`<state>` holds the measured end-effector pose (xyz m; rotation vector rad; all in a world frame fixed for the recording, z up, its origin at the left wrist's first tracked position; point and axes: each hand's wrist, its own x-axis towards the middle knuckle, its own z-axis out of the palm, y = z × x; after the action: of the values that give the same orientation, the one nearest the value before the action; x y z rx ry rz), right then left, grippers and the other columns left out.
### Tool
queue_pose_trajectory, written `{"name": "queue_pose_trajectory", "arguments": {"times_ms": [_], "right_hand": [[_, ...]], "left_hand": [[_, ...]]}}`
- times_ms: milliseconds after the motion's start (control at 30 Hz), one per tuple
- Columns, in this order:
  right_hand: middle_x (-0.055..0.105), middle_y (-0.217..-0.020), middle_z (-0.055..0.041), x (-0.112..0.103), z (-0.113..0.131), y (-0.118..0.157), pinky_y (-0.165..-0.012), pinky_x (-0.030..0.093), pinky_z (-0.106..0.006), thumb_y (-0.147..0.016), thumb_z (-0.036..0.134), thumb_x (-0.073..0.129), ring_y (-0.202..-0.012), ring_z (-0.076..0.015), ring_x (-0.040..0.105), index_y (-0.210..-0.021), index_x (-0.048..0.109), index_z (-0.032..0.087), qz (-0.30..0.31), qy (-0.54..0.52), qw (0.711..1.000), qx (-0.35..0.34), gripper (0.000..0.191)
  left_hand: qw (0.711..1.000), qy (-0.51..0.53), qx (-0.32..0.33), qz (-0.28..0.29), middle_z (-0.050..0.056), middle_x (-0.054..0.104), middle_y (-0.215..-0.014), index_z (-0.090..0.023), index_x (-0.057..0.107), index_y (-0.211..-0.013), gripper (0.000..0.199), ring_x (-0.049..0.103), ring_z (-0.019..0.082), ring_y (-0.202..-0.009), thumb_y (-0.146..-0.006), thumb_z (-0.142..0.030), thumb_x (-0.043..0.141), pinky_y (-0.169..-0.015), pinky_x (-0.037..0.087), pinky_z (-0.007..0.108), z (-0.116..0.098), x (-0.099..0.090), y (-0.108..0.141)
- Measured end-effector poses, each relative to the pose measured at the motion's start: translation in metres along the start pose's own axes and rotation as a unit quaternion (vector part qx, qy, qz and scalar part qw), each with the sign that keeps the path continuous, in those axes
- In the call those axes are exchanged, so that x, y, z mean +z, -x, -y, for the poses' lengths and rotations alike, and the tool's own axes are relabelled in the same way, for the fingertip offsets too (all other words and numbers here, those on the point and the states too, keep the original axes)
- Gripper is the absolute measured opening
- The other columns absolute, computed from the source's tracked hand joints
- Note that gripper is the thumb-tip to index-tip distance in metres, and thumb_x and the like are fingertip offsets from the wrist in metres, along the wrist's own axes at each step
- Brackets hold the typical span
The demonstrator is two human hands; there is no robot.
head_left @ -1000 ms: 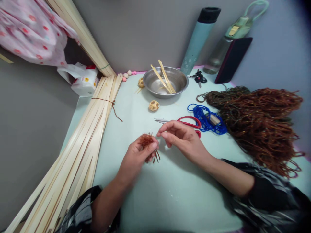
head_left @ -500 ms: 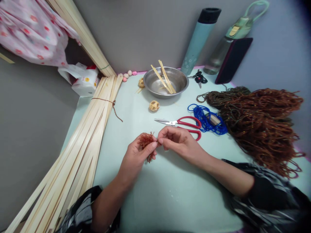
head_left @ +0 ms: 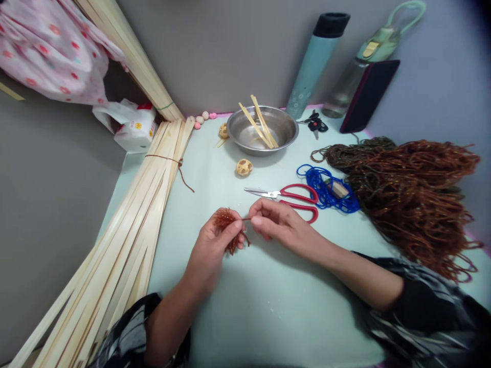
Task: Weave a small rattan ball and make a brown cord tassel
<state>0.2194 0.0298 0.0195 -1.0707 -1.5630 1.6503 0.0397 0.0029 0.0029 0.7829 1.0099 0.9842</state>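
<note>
My left hand (head_left: 215, 245) is closed around a small tassel-like bunch of reddish-brown cord (head_left: 225, 219), its cut ends spreading above and below the thumb. From that bunch a single strand (head_left: 246, 219) runs to my right hand (head_left: 278, 222), where thumb and forefinger pinch it. Just beyond my right hand lie scissors (head_left: 274, 194) with red handles, blades pointing left and slightly apart. A small woven ball (head_left: 244, 167) of pale strips rests on the table further back.
Long pale wooden strips (head_left: 134, 209), tied with cord, stretch along the left. A metal bowl (head_left: 233, 134) holding several strips stands at the back. On the right lie blue cord (head_left: 316, 186) and a brown cord heap (head_left: 414, 189). Behind stand a teal bottle (head_left: 314, 66) and a phone (head_left: 370, 94).
My left hand has shifted slightly left with the cord bunch, so the gap between my hands is wider and the strand across it now shows. My right hand has hardly moved.
</note>
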Motion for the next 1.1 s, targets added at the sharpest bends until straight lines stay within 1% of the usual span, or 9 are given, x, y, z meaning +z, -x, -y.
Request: {"name": "queue_pose_trajectory", "arguments": {"times_ms": [167,333,467,567,667,767,867,1000,1100], "right_hand": [[0.059,-0.068,-0.0004,0.0021,0.0052,0.0007,-0.060,0.038,-0.024,-0.098,0.053,0.056,-0.065,-0.0126,0.055,-0.070,0.050,0.018,0.073,-0.013,0.997,-0.008,0.045],[0.049,-0.062,0.0035,-0.0009,0.0025,-0.0008,-0.058,0.035,-0.024,-0.097,0.052,0.059,-0.059,-0.0106,0.044,-0.070,0.055,0.017,-0.025,0.056,0.997,-0.038,0.044],[0.053,-0.066,0.0030,-0.0018,0.0053,0.0002,-0.059,0.038,-0.024,-0.098,0.054,0.056,-0.061,-0.0116,0.048,-0.081,0.057,0.017,-0.030,0.053,0.997,-0.038,0.040],[0.060,-0.070,0.0003,0.0009,0.0063,0.0010,-0.062,0.041,-0.025,-0.098,0.055,0.055,-0.066,-0.0136,0.057,-0.082,0.055,0.018,0.036,0.018,0.999,-0.010,0.041],[0.065,-0.072,-0.0030,0.0031,0.0046,0.0008,-0.065,0.043,-0.027,-0.098,0.054,0.055,-0.071,-0.0153,0.061,-0.071,0.053,0.018,0.089,-0.005,0.996,0.006,0.045],[0.061,-0.065,0.0000,0.0031,0.0024,-0.0001,-0.060,0.041,-0.025,-0.098,0.050,0.058,-0.062,-0.0121,0.056,-0.066,0.050,0.019,0.051,-0.009,0.999,-0.015,0.046],[0.061,-0.063,0.0014,0.0026,0.0015,-0.0010,-0.059,0.041,-0.025,-0.096,0.047,0.063,-0.060,-0.0119,0.057,-0.071,0.054,0.018,0.013,-0.014,0.999,-0.033,0.039],[0.071,-0.070,-0.0032,0.0046,0.0025,-0.0014,-0.066,0.049,-0.029,-0.096,0.045,0.062,-0.070,-0.0175,0.068,-0.081,0.056,0.018,0.030,-0.075,0.996,-0.029,0.032],[0.072,-0.070,-0.0035,0.0068,0.0022,-0.0014,-0.067,0.051,-0.030,-0.093,0.042,0.068,-0.069,-0.0179,0.070,-0.083,0.057,0.017,0.034,-0.116,0.992,-0.025,0.029]], "left_hand": [[0.998,-0.058,0.020,0.033,-0.005,0.060,-0.065,-0.019,0.058,-0.091,0.016,0.054,0.007,-0.057,-0.091,-0.031,0.068,-0.053,0.038,0.019,0.0026,0.0008,0.0018],[0.999,-0.032,0.011,0.013,-0.003,0.064,-0.080,-0.019,0.058,-0.090,0.018,0.060,0.008,-0.063,-0.089,-0.032,0.070,-0.056,0.044,0.019,0.0031,0.0021,0.0008],[0.999,-0.040,0.005,0.013,-0.003,0.063,-0.073,-0.018,0.058,-0.088,0.019,0.060,0.007,-0.061,-0.089,-0.033,0.069,-0.055,0.043,0.018,0.0036,0.0013,0.0008],[0.998,-0.052,0.010,0.034,-0.004,0.061,-0.067,-0.018,0.057,-0.088,0.019,0.057,0.007,-0.058,-0.090,-0.034,0.069,-0.052,0.040,0.018,0.0038,0.0004,0.0013],[0.998,-0.052,0.011,0.037,-0.004,0.061,-0.064,-0.019,0.057,-0.088,0.020,0.056,0.007,-0.057,-0.091,-0.035,0.069,-0.052,0.039,0.018,0.0039,0.0000,0.0013],[0.999,-0.041,0.009,0.027,-0.004,0.062,-0.065,-0.019,0.057,-0.089,0.020,0.058,0.007,-0.057,-0.091,-0.035,0.068,-0.054,0.040,0.018,0.0036,0.0007,0.0011],[0.999,-0.035,0.007,0.023,-0.003,0.064,-0.067,-0.019,0.056,-0.089,0.020,0.058,0.008,-0.058,-0.091,-0.036,0.067,-0.054,0.041,0.019,0.0024,0.0023,0.0012],[0.999,-0.033,0.001,0.013,-0.003,0.063,-0.063,-0.019,0.055,-0.091,0.020,0.058,0.009,-0.056,-0.091,-0.036,0.066,-0.053,0.039,0.019,0.0008,0.0042,0.0015],[0.999,-0.034,-0.003,0.014,-0.004,0.063,-0.061,-0.019,0.055,-0.092,0.020,0.057,0.009,-0.055,-0.090,-0.035,0.066,-0.052,0.039,0.019,0.0010,0.0039,0.0016]]}}
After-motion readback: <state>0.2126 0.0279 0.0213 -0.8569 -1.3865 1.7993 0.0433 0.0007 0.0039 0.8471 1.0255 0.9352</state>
